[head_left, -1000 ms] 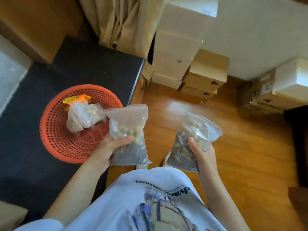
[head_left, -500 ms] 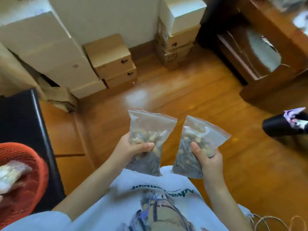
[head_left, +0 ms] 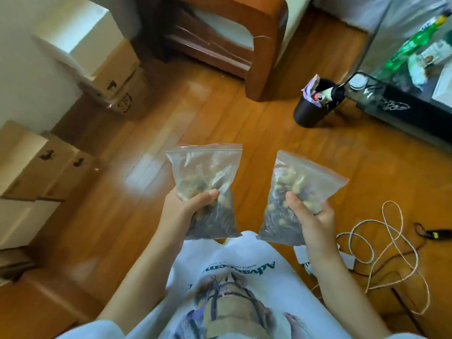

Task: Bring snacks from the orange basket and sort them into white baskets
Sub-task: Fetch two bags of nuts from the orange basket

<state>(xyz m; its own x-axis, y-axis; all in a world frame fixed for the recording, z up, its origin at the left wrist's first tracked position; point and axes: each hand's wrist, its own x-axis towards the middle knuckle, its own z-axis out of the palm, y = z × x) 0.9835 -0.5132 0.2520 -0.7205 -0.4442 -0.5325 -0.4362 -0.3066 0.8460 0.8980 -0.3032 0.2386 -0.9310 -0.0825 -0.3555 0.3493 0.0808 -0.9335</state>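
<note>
1. Carrying one zip-lock snack bag in each hand, the person stands over the wooden floor [head_left: 220,123]. The left hand [head_left: 182,209] is clamped round the lower half of the left snack bag [head_left: 205,189], and the right hand [head_left: 311,216] is clamped round the lower half of the right snack bag [head_left: 297,192]. The bags hang side by side, apart, in front of the white T-shirt [head_left: 244,277].
2. Both bags look soft and floppy: thin clear film, loose nuts above something darker packed at the bottom. I would judge them light to moderate, a little slippery, with contents that shift. Gripping low, where the filling bulks, seems the sure hold; the empty top by the seal would crumple.
3. Compared with a moment ago, the orange basket and the black tabletop have gone from sight. The view has swung round to a black bin [head_left: 315,106], a wooden cabinet [head_left: 232,37], loose cables [head_left: 391,243] and cardboard boxes [head_left: 36,167]. The grips on both bags look unchanged.
4. No white basket shows yet.
</note>
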